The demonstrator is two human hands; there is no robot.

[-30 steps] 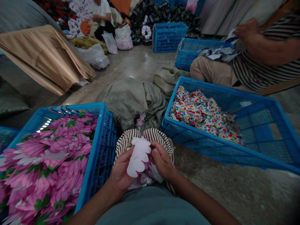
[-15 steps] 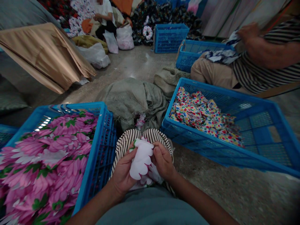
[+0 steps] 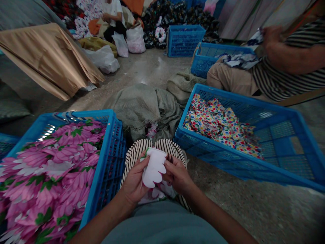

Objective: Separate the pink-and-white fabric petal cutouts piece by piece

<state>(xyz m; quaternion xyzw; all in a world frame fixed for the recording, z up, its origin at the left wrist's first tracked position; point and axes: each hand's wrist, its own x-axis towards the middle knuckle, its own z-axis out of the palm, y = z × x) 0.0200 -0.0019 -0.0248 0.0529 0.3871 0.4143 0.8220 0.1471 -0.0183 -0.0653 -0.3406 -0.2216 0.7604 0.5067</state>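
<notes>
Above my lap I hold a petal-edged fabric piece [image 3: 154, 169], its white side facing me and a bit of green at its upper left corner. My left hand [image 3: 134, 178] pinches its left edge. At the right edge, the fingers of my right hand [image 3: 177, 172] are closed on it. More pink and white petal pieces [image 3: 158, 192] lie on my lap beneath, partly hidden by my hands. To my left a blue crate [image 3: 111, 135] is heaped with pink petal-shaped fabric pieces [image 3: 61, 173] that have green tips.
On the right stands a blue crate [image 3: 228, 161] partly filled with colourful patterned fabric pieces [image 3: 218, 125]. A grey-green sack [image 3: 142, 105] lies ahead of my knees. A co-worker in a striped shirt [image 3: 302, 61] sits at the right; another person [image 3: 115, 17] sits farther back.
The white fabric piece has been raised slightly and turned, so its scalloped edge sits higher. My right hand has shifted a little lower along its right edge.
</notes>
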